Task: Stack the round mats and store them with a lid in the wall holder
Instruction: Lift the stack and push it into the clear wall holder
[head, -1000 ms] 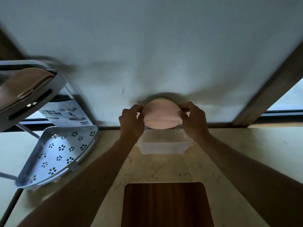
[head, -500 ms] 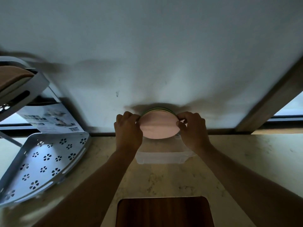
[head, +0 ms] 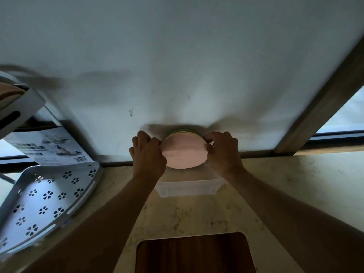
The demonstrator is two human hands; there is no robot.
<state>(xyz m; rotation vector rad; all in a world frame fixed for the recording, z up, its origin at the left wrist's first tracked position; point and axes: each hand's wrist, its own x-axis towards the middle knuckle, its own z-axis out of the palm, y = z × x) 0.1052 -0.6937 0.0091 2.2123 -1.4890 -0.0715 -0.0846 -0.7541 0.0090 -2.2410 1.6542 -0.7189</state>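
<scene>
A stack of round mats (head: 184, 152), pink in front with green edges showing behind, stands upright against the white wall (head: 177, 66). My left hand (head: 147, 154) grips its left rim and my right hand (head: 222, 150) pinches its right rim. Directly below the stack sits a clear plastic holder (head: 189, 187) against the wall, over the counter; the bottom of the stack is at its opening. No lid can be told apart from the mats.
A white perforated corner shelf (head: 45, 200) stands at the left with a printed box (head: 49, 148) behind it. A dark wooden board (head: 195, 255) lies on the marble counter (head: 285, 194) in front. A wooden window frame (head: 323, 103) slants at the right.
Both hands and the mat stack have stayed together against the wall above the holder. The view has shifted, so the shelf sits farther left and lower.
</scene>
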